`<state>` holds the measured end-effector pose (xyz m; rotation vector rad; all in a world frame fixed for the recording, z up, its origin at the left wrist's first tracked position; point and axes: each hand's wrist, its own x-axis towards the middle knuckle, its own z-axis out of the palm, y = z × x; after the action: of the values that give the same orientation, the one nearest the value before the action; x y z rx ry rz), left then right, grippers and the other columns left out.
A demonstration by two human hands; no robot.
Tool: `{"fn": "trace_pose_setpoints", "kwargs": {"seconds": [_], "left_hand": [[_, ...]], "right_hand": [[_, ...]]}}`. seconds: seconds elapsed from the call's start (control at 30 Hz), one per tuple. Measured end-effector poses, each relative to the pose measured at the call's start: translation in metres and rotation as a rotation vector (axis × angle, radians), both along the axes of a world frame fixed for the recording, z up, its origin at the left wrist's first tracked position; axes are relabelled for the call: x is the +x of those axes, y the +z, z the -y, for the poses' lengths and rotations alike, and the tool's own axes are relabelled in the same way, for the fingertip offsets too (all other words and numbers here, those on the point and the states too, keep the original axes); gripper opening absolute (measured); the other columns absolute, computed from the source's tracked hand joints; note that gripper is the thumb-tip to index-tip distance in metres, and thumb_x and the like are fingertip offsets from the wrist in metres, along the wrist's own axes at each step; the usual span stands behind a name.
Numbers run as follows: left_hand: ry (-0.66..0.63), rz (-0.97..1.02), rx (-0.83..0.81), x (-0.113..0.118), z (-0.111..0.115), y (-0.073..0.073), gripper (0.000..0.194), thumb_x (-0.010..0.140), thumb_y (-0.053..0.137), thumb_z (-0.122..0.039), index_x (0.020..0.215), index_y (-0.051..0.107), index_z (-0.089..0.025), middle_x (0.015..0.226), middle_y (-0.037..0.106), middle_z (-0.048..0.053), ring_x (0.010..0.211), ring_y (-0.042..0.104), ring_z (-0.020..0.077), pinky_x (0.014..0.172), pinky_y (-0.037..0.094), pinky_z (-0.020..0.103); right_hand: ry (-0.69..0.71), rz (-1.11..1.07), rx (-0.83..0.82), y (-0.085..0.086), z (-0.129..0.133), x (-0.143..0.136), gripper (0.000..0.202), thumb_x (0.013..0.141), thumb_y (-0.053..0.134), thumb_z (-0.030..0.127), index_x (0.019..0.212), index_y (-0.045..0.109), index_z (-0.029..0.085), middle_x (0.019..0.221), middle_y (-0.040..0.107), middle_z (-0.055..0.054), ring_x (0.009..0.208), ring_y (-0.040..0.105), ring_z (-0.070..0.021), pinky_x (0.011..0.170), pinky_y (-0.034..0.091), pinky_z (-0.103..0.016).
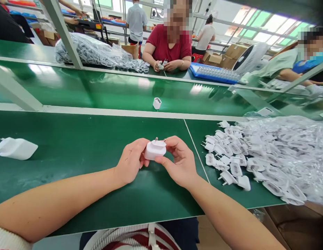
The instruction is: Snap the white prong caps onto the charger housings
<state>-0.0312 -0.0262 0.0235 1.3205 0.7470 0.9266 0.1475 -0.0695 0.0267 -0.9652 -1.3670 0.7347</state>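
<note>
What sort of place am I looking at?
Probably a factory assembly line. A white plug is held over a green bench, a heap of similar parts lies at the right, and a person in red across the way holds small pieces.

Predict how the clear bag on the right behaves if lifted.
The clear bag is probably floppy, since its film is creased and bunched over its contents. It may spill: white plug parts lie loose beside its left end. The shiny surface could make it slippery to grip.
</note>
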Motion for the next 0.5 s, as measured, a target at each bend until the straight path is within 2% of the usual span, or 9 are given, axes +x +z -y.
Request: {"fn": "trace_pose_setpoints", "kwargs": {"seconds": [0.1,0.17,0.27,0.3,0.37,0.43,0.5], "left_hand": [[-0.157,-0.052,0.027,-0.004,-0.013,0.006,0.043,0.095,0.069,-0.06,0.103,0.07,-0.018,0.079,0.065,0.003,0.068,0.058,0.0153,0.052,0.045,0.024],[-0.247,-0.121,-0.036,-0.004,-0.025,0.012,0.046,0.087,0.082,-0.057,0.109,0.07,-0.018,0.087,0.069,0.004,0.074,0.061,0.0158,0.057,0.05,0.024],[-0.252,-0.219,-0.095,0.001,-0.055,0.014,0.051,0.081,0.088,-0.052,0.113,0.071,-0.016,0.093,0.075,0.007,0.078,0.066,0.0165,0.07,0.056,0.028],[-0.188,-0.256,-0.073,0.003,-0.07,0.012,0.052,0.08,0.089,-0.05,0.114,0.071,-0.015,0.098,0.077,0.009,0.082,0.069,0.018,0.076,0.058,0.03],[0.039,-0.352,0.011,0.006,-0.108,0.008,0.052,0.078,0.088,-0.045,0.116,0.07,-0.016,0.107,0.078,0.01,0.093,0.073,0.022,0.087,0.06,0.034],[0.347,-0.489,0.112,0.006,-0.153,0.005,0.044,0.078,0.082,-0.041,0.112,0.066,-0.018,0.104,0.077,0.008,0.095,0.074,0.0234,0.089,0.06,0.037],[0.548,-0.577,0.186,0.002,-0.196,0.005,0.034,0.082,0.075,-0.037,0.107,0.061,-0.018,0.101,0.073,0.006,0.1,0.071,0.0248,0.095,0.057,0.039]], "right_hand": [[-0.028,-0.059,-0.134,-0.002,-0.007,0.002,0.04,0.072,0.099,0.042,0.098,0.073,0.027,0.097,0.076,-0.001,0.088,0.073,-0.0193,0.092,0.063,-0.04],[-0.023,-0.068,-0.261,-0.002,-0.015,0.008,0.046,0.07,0.099,0.05,0.101,0.074,0.026,0.1,0.079,-0.003,0.092,0.074,-0.0212,0.098,0.061,-0.044],[-0.017,0.068,-0.386,0.005,-0.025,0.033,0.057,0.088,0.08,0.061,0.13,0.069,0.024,0.127,0.077,-0.011,0.113,0.074,-0.0256,0.106,0.058,-0.048],[-0.085,0.206,-0.394,0.01,-0.027,0.044,0.062,0.094,0.073,0.06,0.143,0.062,0.023,0.141,0.071,-0.014,0.123,0.07,-0.0279,0.111,0.056,-0.05],[-0.35,0.6,-0.437,0.021,-0.03,0.07,0.068,0.101,0.068,0.048,0.16,0.048,0.02,0.164,0.052,-0.018,0.143,0.056,-0.0355,0.122,0.045,-0.057],[-0.597,0.956,-0.638,0.027,-0.034,0.093,0.069,0.102,0.066,0.037,0.164,0.042,0.017,0.174,0.036,-0.021,0.155,0.04,-0.046,0.127,0.03,-0.07],[-0.686,1.094,-0.913,0.027,-0.04,0.11,0.059,0.103,0.061,0.027,0.159,0.049,0.013,0.173,0.035,-0.024,0.158,0.029,-0.0558,0.122,0.024,-0.083]]}}
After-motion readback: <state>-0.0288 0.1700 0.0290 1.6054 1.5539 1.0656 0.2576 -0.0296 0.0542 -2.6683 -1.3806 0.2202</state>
